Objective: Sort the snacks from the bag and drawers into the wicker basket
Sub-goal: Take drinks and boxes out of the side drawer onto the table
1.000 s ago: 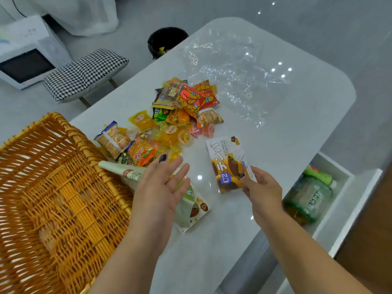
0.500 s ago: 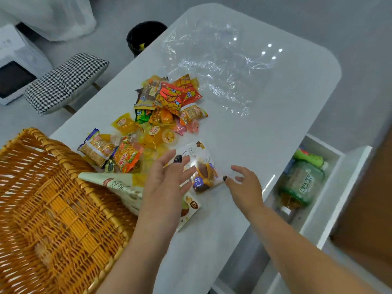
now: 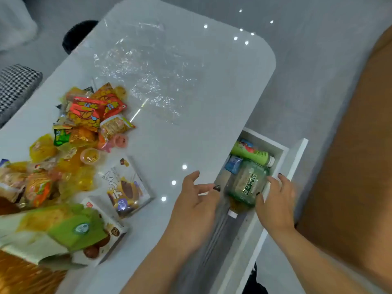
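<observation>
Where the white table (image 3: pixel 191 102) ends, perhaps grey floor (image 3: pixel 318 60).

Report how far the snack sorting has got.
Done: the clear plastic bag lies emptied, snacks piled on the table. In hand: both hands, left hand and right hand, reach the large green bottle in the open drawer. Left: nearly everything; the wicker basket barely shows.

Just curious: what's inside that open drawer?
In the drawer: a large green bottle, a slimmer green bottle, a small blue packet. Anything beneath the tabletop is hidden.
</observation>
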`<state>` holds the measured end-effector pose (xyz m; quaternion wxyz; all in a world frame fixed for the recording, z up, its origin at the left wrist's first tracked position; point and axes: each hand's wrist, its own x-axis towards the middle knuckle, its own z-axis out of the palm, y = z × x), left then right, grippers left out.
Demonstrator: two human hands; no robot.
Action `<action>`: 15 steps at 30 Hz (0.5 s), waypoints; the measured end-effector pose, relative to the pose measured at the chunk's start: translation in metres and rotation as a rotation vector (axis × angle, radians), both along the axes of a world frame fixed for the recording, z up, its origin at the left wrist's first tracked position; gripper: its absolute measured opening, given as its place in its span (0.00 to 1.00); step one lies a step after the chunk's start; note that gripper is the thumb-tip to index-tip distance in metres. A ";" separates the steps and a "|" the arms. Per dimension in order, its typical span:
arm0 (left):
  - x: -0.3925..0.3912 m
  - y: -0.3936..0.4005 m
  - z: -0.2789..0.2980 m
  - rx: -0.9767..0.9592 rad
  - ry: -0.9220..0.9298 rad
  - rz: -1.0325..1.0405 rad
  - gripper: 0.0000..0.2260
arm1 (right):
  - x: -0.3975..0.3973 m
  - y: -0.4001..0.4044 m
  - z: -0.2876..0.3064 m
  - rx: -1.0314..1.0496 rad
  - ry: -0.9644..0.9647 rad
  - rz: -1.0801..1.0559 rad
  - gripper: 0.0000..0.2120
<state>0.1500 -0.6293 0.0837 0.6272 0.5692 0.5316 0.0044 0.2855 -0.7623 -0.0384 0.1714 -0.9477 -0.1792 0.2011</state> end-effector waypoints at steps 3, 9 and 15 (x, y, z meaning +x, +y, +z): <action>0.044 -0.022 -0.031 -0.053 0.057 -0.067 0.23 | 0.027 -0.006 -0.014 -0.037 0.028 0.016 0.32; 0.082 -0.041 -0.119 -0.086 0.283 -0.194 0.27 | 0.045 -0.002 -0.050 -0.026 0.021 0.092 0.35; 0.101 -0.047 -0.194 -0.039 0.312 -0.300 0.39 | 0.039 -0.007 -0.079 0.031 -0.119 0.115 0.35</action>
